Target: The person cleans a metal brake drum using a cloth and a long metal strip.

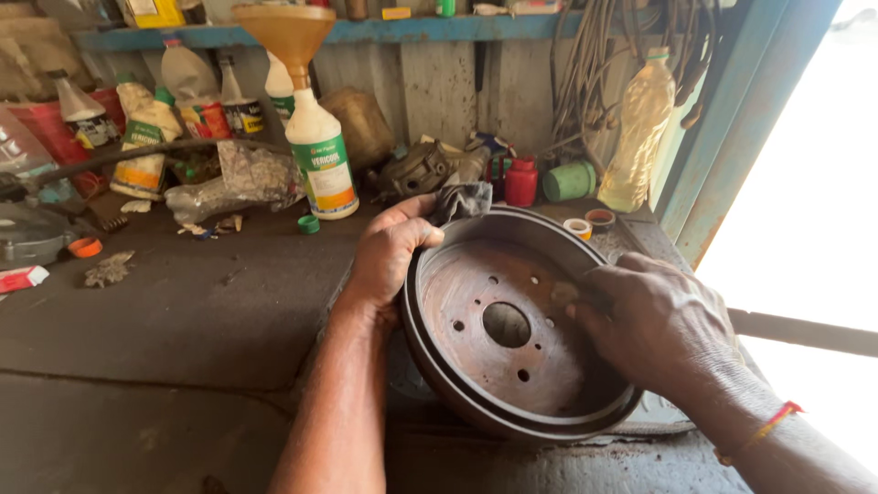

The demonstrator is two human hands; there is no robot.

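Note:
A rusty round brake drum [476,352] lies tilted on the dark workbench [183,320], its open side facing me, with a centre hole and several bolt holes. My left hand [389,252] grips the drum's upper left rim, thumb over the edge. My right hand [654,320] is inside the drum on the right, fingers pressing a small worn piece of abrasive paper [564,293] against the inner face. A grey rag [462,199] lies just behind the drum's rim.
At the back stand a white bottle [320,155] with an orange funnel [288,37] in it, several other bottles, a red can [521,180], a green cup [569,181] and a tall yellowish oil bottle [640,128]. Tape rolls [590,222] sit near the drum. The blue door frame [732,155] bounds the right.

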